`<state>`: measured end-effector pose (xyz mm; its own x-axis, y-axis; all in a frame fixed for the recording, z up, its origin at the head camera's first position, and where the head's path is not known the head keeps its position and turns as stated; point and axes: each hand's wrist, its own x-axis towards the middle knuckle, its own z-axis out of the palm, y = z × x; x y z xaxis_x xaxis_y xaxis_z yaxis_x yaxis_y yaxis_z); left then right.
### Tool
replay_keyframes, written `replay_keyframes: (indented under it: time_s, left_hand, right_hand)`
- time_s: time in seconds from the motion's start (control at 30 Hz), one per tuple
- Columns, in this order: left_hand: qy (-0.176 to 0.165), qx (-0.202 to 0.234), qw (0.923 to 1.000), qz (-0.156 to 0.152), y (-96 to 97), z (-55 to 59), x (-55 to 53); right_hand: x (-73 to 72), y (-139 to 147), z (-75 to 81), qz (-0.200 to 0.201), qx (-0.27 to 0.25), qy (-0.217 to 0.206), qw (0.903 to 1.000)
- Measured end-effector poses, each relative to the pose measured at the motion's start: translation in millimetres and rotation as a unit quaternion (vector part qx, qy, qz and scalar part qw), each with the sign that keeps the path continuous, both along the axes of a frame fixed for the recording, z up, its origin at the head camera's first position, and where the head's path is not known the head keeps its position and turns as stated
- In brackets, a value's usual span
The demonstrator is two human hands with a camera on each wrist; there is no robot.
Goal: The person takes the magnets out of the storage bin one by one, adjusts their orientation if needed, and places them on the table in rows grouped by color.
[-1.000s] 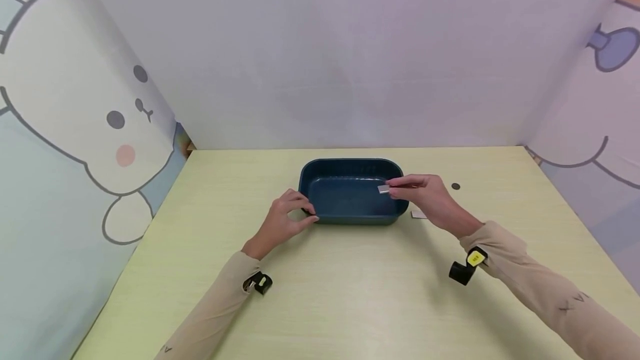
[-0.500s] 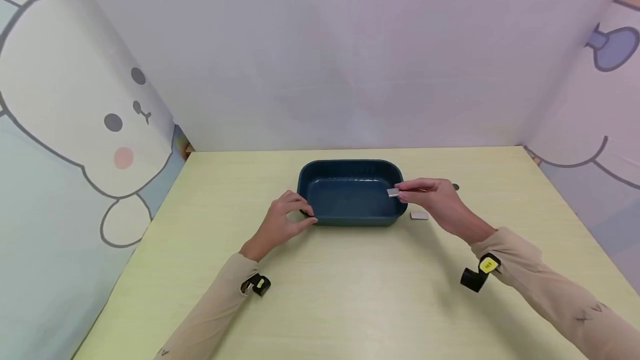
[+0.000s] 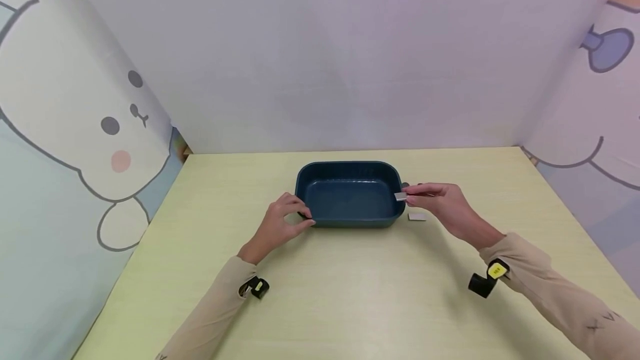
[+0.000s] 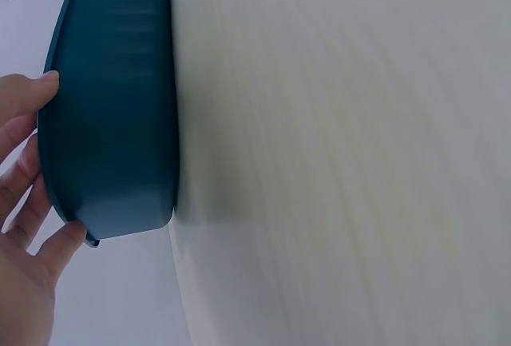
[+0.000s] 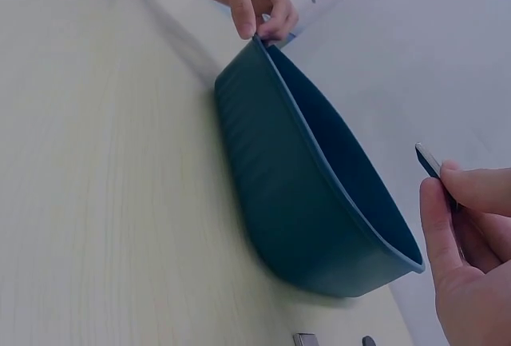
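A dark teal rectangular basin [image 3: 350, 222] with rounded corners stands on the table. My left hand [image 3: 282, 221] pinches the rim at its near left corner; in the left wrist view the thumb and fingers lie along that rim. My right hand [image 3: 452, 211] holds a small flat rectangular piece [image 3: 400, 196] between thumb and fingertips, just over the basin's right rim in the head view. From the right wrist the piece [image 5: 429, 161] looks thin, dark with a silvery edge. The basin's visible floor is bare.
On the pale wooden table [image 3: 350, 293], a second small white-topped rectangle [image 3: 417, 217] lies right of the basin. A small dark disc [image 5: 368, 340] lies near it in the right wrist view. Pale fabric walls [image 3: 350, 71] with cartoon prints enclose the back and sides.
My right hand has drawn back to the right with the small piece, from over the basin's inside to its right rim. The left hand keeps its hold on the corner.
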<state>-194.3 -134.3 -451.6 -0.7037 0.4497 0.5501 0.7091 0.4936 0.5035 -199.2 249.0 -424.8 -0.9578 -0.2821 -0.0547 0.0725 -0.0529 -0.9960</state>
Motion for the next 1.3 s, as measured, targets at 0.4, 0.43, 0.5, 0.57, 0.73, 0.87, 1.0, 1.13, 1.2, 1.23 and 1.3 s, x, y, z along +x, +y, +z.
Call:
replay_keyframes:
  time_s: [0.4,0.43,0.5,0.57,0.73,0.87,1.0,1.13,1.2,1.23,1.3]
  left_hand:
    - [0.003,-0.005,1.0,0.002,-0.4,0.6,0.1]
    - [-0.001,-0.006,1.0,0.003,-0.3,1.0,0.4]
    - [-0.006,-0.007,0.9999,0.005,-0.1,1.6,1.2]
    - [-0.01,-0.008,0.9999,0.006,0.0,2.0,2.1]
    - [-0.014,-0.006,0.9999,0.005,0.3,1.8,2.8]
    - [-0.011,-0.001,0.9999,0.003,0.5,0.9,2.1]
    - [-0.008,0.0,1.0,0.002,0.9,0.4,1.2]
    - [-0.009,-0.003,1.0,0.001,1.1,1.1,-0.1]
    - [-0.009,-0.005,0.9999,0.002,0.8,1.4,-0.7]
    - [-0.01,-0.005,0.9999,0.003,0.7,1.6,-1.0]
    - [-0.01,-0.004,0.9999,0.003,0.3,1.5,-1.1]
  right_hand:
    - [3.7,9,-4.2,-0.003,-0.008,0.0,1.0]
    - [3.9,10,-4.2,-0.002,-0.013,0.0,0.9999]
    - [4.6,11,-4.2,0.003,-0.028,-0.001,0.9996]
    - [5.1,12,-4.4,0.007,-0.05,-0.006,0.9987]
    - [5.2,15,-7.4,0.007,-0.071,-0.013,0.9974]
    - [5.4,18,-7.4,-0.001,-0.066,-0.013,0.9977]
    - [6.5,20,-5.8,-0.005,-0.067,-0.014,0.9977]
    - [7.4,22,-5.0,-0.006,-0.075,-0.014,0.9971]
    - [7.9,23,-5.1,-0.003,-0.086,-0.013,0.9962]
    - [7.9,23,-5.6,-0.001,-0.09,-0.013,0.9958]
    - [8.5,24,-6.3,0.001,-0.093,-0.014,0.9956]
